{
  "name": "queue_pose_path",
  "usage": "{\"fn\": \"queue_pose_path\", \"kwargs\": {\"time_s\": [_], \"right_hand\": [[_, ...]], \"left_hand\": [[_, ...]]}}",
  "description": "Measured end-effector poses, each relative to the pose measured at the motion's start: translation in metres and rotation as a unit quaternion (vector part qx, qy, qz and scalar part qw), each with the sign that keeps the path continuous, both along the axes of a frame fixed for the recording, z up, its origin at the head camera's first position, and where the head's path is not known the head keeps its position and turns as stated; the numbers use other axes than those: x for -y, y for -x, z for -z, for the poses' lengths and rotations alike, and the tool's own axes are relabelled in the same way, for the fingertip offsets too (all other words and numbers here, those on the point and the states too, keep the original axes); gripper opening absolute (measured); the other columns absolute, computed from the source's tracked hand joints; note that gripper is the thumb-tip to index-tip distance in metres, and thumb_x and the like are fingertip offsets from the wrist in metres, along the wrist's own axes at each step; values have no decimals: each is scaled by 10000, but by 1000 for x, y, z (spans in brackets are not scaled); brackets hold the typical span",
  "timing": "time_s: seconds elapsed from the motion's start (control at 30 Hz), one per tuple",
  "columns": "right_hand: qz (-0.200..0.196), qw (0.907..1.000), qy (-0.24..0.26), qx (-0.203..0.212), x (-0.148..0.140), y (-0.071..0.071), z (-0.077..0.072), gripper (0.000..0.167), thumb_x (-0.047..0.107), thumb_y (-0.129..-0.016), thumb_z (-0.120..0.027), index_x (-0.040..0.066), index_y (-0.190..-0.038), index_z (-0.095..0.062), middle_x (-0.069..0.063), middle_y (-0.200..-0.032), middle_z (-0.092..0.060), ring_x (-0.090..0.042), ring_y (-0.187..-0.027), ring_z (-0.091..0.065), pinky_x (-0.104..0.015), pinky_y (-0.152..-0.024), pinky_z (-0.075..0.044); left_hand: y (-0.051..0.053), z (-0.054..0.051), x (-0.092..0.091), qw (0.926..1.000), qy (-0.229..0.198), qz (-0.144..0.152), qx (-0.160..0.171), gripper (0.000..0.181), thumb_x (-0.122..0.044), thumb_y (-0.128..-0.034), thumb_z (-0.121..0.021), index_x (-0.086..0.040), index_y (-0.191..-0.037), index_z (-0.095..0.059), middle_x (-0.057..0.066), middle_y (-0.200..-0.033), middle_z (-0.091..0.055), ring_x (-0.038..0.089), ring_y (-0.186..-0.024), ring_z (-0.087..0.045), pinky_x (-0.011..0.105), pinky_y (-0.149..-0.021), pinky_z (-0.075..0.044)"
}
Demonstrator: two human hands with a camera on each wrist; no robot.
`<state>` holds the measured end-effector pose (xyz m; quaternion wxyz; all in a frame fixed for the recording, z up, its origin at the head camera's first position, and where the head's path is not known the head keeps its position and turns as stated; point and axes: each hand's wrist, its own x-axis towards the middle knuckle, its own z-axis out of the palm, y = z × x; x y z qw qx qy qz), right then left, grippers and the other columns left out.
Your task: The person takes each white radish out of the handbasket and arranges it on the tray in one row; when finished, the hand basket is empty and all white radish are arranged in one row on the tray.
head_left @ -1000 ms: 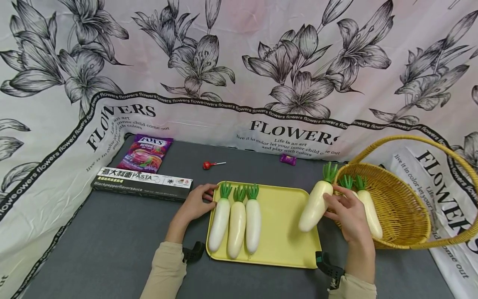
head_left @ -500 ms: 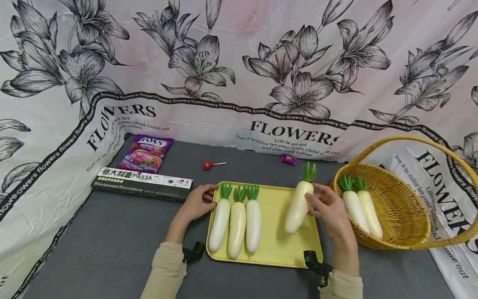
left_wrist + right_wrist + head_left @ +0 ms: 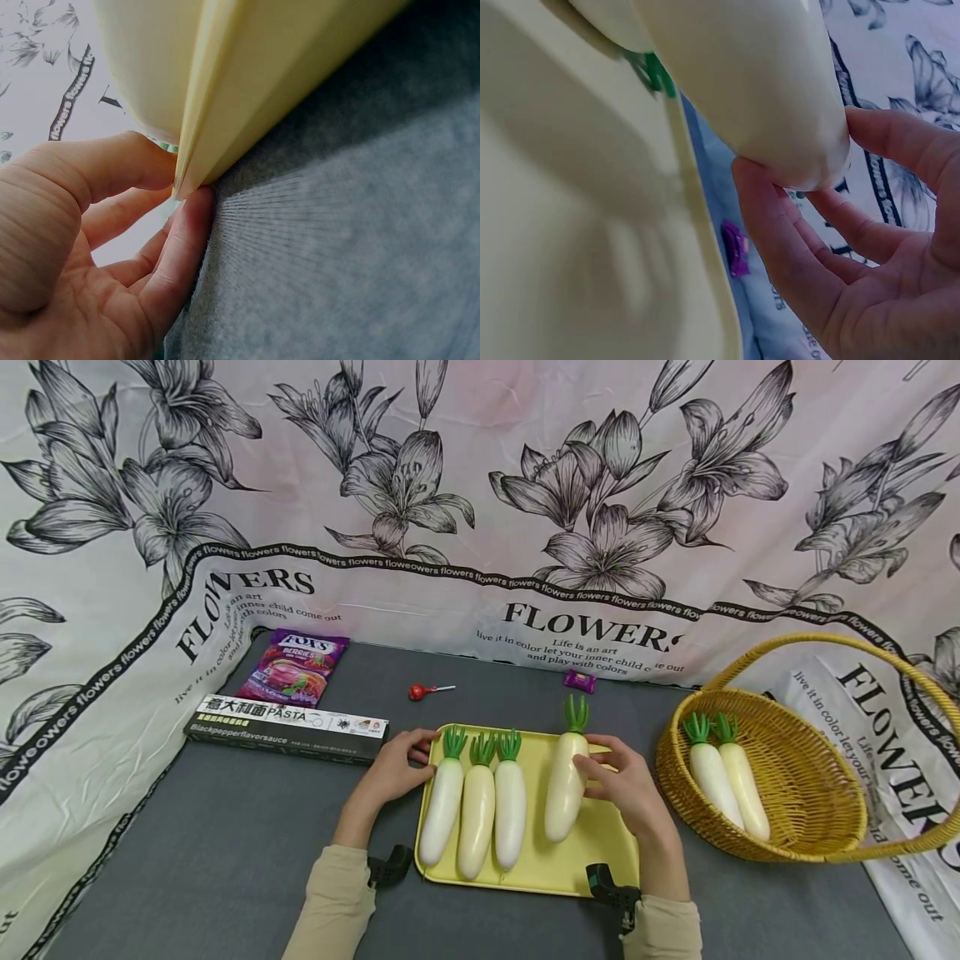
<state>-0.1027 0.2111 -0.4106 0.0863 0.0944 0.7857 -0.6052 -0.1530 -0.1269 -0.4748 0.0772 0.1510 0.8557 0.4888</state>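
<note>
While the left hand [image 3: 396,766] pinches the rim of the yellow tray [image 3: 540,864], we see three radishes [image 3: 477,822] lying on it, then a fourth radish [image 3: 562,802] raised above it, gripped by the right hand [image 3: 628,783]; if its smooth skin slips, we think it could knock its neighbours. Further right stands a basket [image 3: 817,789].

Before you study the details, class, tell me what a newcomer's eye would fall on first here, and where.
Probably the yellow tray at the centre of the head view, with three pale radishes side by side on its left part and a fourth radish held over its right part by the right hand. Next might come the woven basket on the right, holding two more radishes, and the flower-printed cloth behind everything.
</note>
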Motion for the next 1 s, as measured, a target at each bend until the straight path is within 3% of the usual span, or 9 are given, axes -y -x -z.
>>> {"fn": "queue_pose_path", "kwargs": {"time_s": [0.3,1.0], "right_hand": [[-596,9980,154,139,18,3,13,532,138,-943,-660,-47,-1401,-463,-203,-1079,-554,-177,-805,-636,-382,-699,-598],[-833,9953,-179,460,28,5,25,466,125,-930,-659,-53,-1332,-507,-183,-993,-582,-194,-743,-612,-401,-678,-589]], "left_hand": [[0,0,1,10000,-45,16,-21,476,11,-827,-697,26,-1293,-601,155,-1049,-595,290,-919,-655,428,-836,-544],[-1,-1,0,10000,-58,-2,-27,482,26,-825,-681,19,-1300,-600,156,-1055,-602,299,-924,-654,434,-838,-543]]}}
